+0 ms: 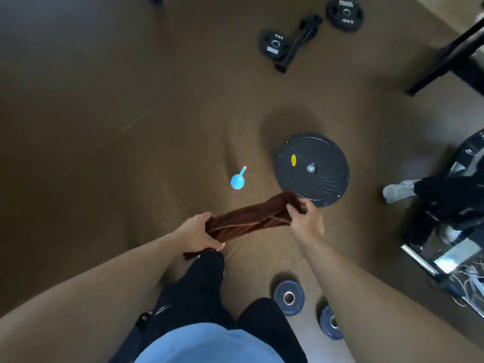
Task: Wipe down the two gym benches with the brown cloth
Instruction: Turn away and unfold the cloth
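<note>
Closest to the lens, at 6 o'clock, sits a pale blue shirt front (207,344) above 2 black trouser legs (199,292), and both bare forearms reach forward from the lower corners.

Brown flooring (104,113) fills nearly everything. At 3 o'clock stands a dark, shiny machine (450,231), blurred, with another person's grey shoe (398,191) beside it. A black metal frame (450,56) cuts across at 2 o'clock; I cannot tell whether it belongs to a bench. Just right of centre lies a round black disc (313,169) with a yellow sticker and a grey hub.

The brown cloth (251,218) is held in the air between the hands, just below centre, stretched out in a bunched, twisted band. The left hand (201,231) grips its left end with fingers curled around the fabric, a short tail hanging below. The right hand (305,218) pinches the right end, thumb and fingers closed on it, in front of the disc's near edge.

At 1 o'clock lie 2 black weight plates (345,13) with a black handle attachment (301,40) between them. At 5 o'clock rest 2 smaller grey plates (289,297). Smallest is a blue bulb (237,180) with a pink tip, on the floor just left of the disc.
</note>
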### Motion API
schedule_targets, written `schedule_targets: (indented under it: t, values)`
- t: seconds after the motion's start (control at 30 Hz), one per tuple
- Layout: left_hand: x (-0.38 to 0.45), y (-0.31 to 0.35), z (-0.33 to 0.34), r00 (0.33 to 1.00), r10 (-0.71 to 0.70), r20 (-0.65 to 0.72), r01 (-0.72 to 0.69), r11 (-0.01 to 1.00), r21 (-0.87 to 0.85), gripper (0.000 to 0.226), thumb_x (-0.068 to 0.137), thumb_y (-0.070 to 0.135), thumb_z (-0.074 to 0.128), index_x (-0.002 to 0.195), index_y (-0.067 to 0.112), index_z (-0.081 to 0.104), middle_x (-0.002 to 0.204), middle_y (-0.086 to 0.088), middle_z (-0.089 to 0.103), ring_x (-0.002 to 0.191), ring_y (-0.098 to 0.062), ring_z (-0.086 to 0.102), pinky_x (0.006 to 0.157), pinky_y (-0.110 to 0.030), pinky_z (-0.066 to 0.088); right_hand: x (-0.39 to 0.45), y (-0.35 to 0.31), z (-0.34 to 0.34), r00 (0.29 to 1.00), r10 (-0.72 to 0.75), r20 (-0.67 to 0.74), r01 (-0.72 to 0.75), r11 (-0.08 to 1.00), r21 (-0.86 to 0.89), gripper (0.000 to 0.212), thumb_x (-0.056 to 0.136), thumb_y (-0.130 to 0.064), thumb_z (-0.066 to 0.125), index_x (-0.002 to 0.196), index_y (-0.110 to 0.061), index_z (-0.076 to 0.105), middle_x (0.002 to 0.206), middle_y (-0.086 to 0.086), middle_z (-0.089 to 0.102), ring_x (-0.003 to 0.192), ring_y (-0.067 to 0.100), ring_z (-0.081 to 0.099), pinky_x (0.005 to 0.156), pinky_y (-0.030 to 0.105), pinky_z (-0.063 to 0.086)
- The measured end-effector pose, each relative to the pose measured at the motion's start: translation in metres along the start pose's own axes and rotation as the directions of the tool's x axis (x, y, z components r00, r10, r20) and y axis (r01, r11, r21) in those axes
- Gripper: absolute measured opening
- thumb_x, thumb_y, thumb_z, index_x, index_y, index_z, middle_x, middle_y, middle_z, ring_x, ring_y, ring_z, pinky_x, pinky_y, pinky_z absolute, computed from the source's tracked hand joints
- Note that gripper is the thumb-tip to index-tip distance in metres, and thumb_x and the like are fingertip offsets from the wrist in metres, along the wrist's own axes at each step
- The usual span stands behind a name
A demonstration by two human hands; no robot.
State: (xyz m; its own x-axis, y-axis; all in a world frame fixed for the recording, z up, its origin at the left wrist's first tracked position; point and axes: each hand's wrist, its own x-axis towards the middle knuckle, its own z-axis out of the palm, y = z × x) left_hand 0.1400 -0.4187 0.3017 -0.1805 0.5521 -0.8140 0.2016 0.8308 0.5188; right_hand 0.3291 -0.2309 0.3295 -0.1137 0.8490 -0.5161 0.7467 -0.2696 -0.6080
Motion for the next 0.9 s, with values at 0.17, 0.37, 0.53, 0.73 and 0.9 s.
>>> schedule_targets:
  t: [0.17,0.37,0.53,0.73,0.9]
  values:
    - [0.069,0.035,-0.071,0.998,-0.057,0.036,0.063,0.979,-0.195,0.031,0.085,0.034,0.077,0.113,0.029,0.064,0.098,0.003,0.075,0.089,-0.011,0.071,0.072,-0.022,0.049,0.073,-0.017,0.042,0.982,0.173,-0.071,-0.161,0.975,0.151,0.014,0.091,-0.037,0.072,0.104,-0.040,0.069,0.109,-0.006,0.072,0.103,0.020,0.068,0.097,0.047,0.055]
    - [0.206,0.049,-0.100,0.993,-0.025,-0.115,0.028,0.999,0.022,0.026,0.087,0.020,0.073,0.108,0.030,0.062,0.101,0.009,0.068,0.094,-0.009,0.063,0.073,-0.023,0.043,0.189,0.014,0.097,0.949,0.316,-0.019,-0.292,0.898,0.330,0.018,0.099,-0.017,0.065,0.116,-0.024,0.066,0.101,-0.008,0.070,0.094,0.016,0.069,0.090,0.046,0.060]
    - [0.339,0.033,-0.088,0.969,-0.014,-0.246,0.053,0.987,0.152,0.023,0.090,0.017,0.067,0.105,0.032,0.057,0.094,0.009,0.063,0.088,-0.012,0.063,0.072,-0.029,0.048,0.298,0.087,0.175,0.895,0.426,0.132,-0.446,0.847,0.289,0.019,0.104,-0.008,0.055,0.121,-0.017,0.056,0.107,0.006,0.066,0.091,0.022,0.067,0.068,0.032,0.056]
    - [0.458,0.004,-0.061,0.955,0.006,-0.297,0.096,0.941,0.325,0.030,0.094,0.012,0.057,0.119,0.028,0.060,0.090,0.006,0.049,0.100,-0.024,0.055,0.088,-0.034,0.044,0.388,0.160,0.251,0.877,0.450,0.168,-0.468,0.880,0.084,0.025,0.100,-0.019,0.061,0.124,-0.021,0.057,0.116,0.008,0.068,0.101,0.029,0.068,0.091,0.050,0.058]
    - [0.519,-0.005,-0.050,0.932,-0.044,-0.360,0.147,0.953,0.264,0.036,0.091,0.010,0.056,0.118,0.033,0.060,0.106,-0.002,0.064,0.099,-0.025,0.060,0.081,-0.036,0.047,0.425,0.183,0.286,0.843,0.495,0.208,-0.525,0.841,0.128,0.026,0.100,0.000,0.056,0.118,-0.017,0.051,0.104,0.007,0.062,0.088,0.025,0.067,0.067,0.032,0.058]
